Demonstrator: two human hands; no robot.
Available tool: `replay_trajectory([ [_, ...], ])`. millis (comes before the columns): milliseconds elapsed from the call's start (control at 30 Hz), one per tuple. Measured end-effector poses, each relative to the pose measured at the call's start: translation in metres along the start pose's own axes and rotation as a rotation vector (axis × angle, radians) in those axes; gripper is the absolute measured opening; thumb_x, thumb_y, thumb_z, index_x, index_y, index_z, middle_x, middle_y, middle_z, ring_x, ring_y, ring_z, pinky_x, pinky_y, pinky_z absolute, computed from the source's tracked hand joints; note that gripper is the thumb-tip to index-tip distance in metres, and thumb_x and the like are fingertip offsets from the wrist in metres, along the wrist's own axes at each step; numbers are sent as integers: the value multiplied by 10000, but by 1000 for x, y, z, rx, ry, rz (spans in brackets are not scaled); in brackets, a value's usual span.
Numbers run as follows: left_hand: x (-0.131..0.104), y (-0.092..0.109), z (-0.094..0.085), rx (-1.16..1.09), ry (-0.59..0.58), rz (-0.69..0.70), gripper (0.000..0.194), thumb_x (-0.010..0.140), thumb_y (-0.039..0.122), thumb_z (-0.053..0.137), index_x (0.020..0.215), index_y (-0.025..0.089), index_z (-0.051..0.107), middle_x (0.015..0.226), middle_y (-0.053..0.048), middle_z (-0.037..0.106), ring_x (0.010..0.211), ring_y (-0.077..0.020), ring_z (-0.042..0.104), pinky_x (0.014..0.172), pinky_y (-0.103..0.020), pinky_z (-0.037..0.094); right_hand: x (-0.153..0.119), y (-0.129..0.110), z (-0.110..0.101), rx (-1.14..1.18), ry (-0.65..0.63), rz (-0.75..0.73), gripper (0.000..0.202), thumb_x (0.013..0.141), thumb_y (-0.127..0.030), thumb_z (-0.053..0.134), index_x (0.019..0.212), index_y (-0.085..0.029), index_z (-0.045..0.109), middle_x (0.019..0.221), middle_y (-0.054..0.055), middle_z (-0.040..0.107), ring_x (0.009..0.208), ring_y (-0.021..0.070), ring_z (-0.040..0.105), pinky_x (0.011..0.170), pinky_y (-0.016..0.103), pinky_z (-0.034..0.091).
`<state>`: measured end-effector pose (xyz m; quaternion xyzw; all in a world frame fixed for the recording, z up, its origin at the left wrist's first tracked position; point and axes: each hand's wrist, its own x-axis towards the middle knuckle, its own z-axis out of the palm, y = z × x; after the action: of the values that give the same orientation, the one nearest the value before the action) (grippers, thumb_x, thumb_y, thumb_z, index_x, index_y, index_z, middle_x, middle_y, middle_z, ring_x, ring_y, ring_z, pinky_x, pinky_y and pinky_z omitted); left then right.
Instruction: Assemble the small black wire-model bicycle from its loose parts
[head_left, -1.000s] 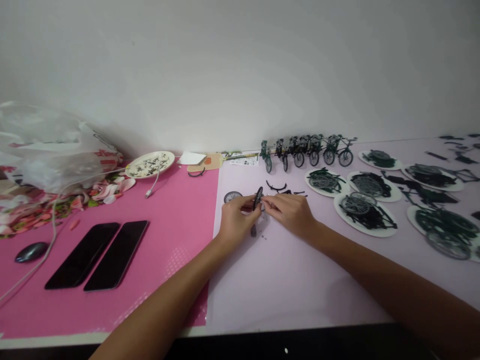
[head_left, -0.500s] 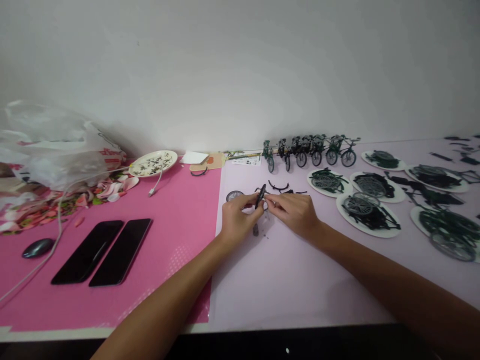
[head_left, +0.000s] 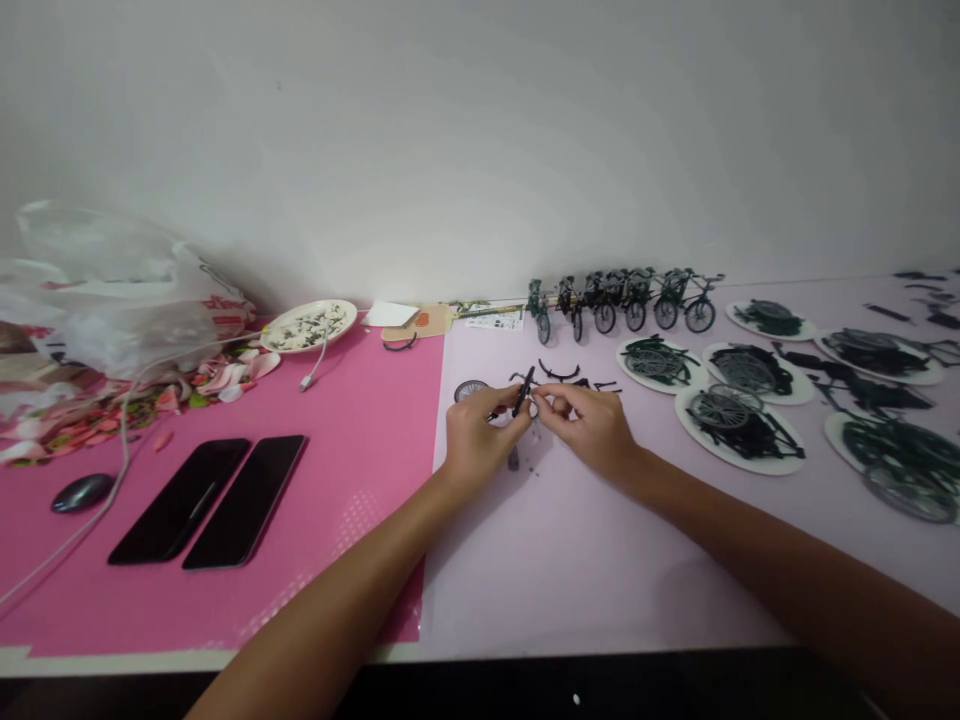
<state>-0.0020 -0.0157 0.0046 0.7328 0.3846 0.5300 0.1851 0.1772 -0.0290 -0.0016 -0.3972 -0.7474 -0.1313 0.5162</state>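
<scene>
My left hand (head_left: 480,445) is closed, pinching a small dark toy bicycle wheel (head_left: 524,390) seen nearly edge-on. My right hand (head_left: 596,430) meets it from the right, fingertips pinched together at the wheel's middle. What sits between those fingertips is too small to make out. A grey spoked wheel (head_left: 471,389) lies just behind my left hand. Beyond my right hand are a curved black strip (head_left: 559,374) and other thin black parts (head_left: 606,386). Under the hands, a small dark piece (head_left: 514,459) and tiny bits lie on the pale sheet.
Several assembled toy bicycles (head_left: 637,300) stand along the wall. White plates of bicycle parts (head_left: 784,465) fill the right side. At left are two phones (head_left: 244,503), a mouse (head_left: 82,493), a cable, a plate of small pieces (head_left: 349,325), petals and a plastic bag (head_left: 150,310).
My right fingers have shifted slightly and bent more at the wheel's middle. The wheel is still in my left hand, a little tilted. The whole view has drifted slightly.
</scene>
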Motion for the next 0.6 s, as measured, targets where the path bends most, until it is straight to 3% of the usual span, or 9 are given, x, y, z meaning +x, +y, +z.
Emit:
replay_trajectory([
  [200,0,-2,2,-13,21,13,140,871,220,748,983,186,824,895,-49,821,752,-169,736,742,-288,593,-4,0,3,29,-25,93,123,985,-219,646,948,-187,759,567,-36,620,479,110,560,517,226,466],
  [467,0,0,2,20,-16,-14,173,862,196,743,1013,203,826,865,-22,808,742,-156,719,745,-277,588,4,9,-4,-151,-56,-160,161,991,-170,648,885,-201,763,568,-22,677,480,110,604,538,242,454],
  [600,-1,-2,5,11,2,-31,270,858,201,756,1122,192,811,905,-31,818,755,-157,728,763,-283,598,3,8,-2,-92,-31,-87,128,981,-172,647,919,-194,758,584,-28,668,482,106,594,528,237,451],
])
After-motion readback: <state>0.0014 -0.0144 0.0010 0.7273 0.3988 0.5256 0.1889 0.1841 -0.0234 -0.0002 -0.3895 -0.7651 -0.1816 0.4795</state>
